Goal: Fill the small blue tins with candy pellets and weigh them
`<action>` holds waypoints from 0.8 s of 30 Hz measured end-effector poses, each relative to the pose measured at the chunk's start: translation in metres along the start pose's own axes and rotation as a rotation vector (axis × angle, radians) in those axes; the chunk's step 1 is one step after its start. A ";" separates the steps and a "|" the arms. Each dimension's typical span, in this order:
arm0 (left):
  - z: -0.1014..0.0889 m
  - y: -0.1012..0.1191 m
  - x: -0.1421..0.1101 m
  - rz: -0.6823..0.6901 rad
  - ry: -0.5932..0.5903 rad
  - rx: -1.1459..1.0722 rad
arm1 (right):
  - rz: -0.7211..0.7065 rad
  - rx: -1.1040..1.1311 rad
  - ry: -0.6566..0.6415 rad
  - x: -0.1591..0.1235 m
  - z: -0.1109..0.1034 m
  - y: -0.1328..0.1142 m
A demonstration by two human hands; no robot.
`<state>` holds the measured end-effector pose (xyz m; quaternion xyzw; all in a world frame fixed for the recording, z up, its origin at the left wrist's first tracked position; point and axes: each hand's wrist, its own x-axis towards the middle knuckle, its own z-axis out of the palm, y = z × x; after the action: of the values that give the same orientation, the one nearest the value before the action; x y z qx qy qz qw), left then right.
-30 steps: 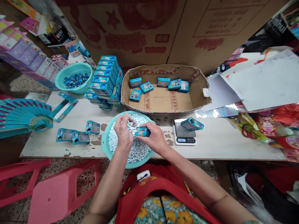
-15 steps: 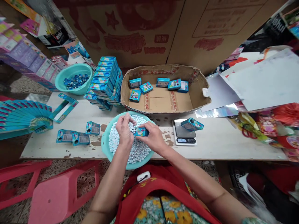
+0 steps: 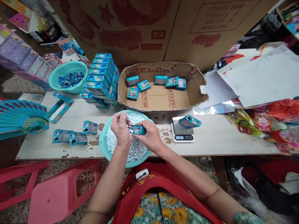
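My right hand (image 3: 150, 137) grips a small blue candy box (image 3: 138, 129) over a turquoise basin (image 3: 102, 148) of pale candies (image 3: 137, 152). Close beside it, my left hand (image 3: 121, 129) is curled with its fingers drawn in, and a few pale candies show between it and the end of the box. How many candies the left palm holds is hidden. To the right, another blue box (image 3: 190, 121) rests tilted on a small digital scale (image 3: 183, 138).
Behind the basin is a cut-down cardboard tray (image 3: 158, 105) with several blue boxes. Left of it rises a stack of blue boxes (image 3: 98, 79), near a bowl (image 3: 77, 67) of blue-wrapped pieces. Flat cartons (image 3: 23, 119) fan out at far left. A pink stool (image 3: 51, 196) stands below the table.
My left hand has closed more tightly, and fewer candies show in it at the box's end. The right hand still holds the box. The whole view has shifted slightly.
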<state>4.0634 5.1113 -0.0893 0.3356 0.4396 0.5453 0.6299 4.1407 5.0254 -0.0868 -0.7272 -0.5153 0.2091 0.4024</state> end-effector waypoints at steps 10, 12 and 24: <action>-0.007 0.025 0.017 -0.295 -0.128 -0.224 | 0.075 0.358 0.081 -0.012 -0.025 0.016; -0.016 0.024 0.030 -0.390 -0.008 -0.284 | 0.088 0.399 0.148 -0.027 -0.046 0.025; -0.022 -0.047 0.025 -0.598 -0.102 0.122 | 0.367 0.050 0.427 -0.120 -0.055 0.156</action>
<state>4.0619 5.1263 -0.1446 0.2557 0.5185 0.2909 0.7624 4.2247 4.8723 -0.1927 -0.8258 -0.2731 0.1330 0.4751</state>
